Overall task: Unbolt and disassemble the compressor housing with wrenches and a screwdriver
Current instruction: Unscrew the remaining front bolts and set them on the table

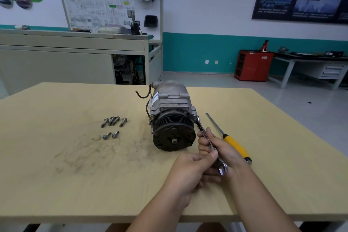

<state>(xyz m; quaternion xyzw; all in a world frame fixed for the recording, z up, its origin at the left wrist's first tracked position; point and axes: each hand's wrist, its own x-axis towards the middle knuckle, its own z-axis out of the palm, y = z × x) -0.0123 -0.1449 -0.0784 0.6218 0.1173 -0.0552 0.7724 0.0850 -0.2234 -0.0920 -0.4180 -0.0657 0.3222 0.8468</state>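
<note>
Workshop benches and wall charts stand behind a tan table (75, 175), and the compressor (171, 111) lies near its middle with the black pulley facing the person. Six loose bolts (113, 124) lie well to the left of the compressor. A yellow-handled screwdriver (235, 145) lies just to its right, untouched.

Both hands hold a wrench (201, 127) in front of the compressor and to its right. Its far end sits on a fastener at the housing's right front corner. The right hand (224, 147) has its fingers curled round the shaft. The left hand (190, 171) pinches the near end, thumb on top and fingers tucked beneath.

Unbolting looks well along, and this seems to be one of the remaining bolts. The next move probably calls for a firm swing of the wrench while the compressor is kept from rolling.
</note>
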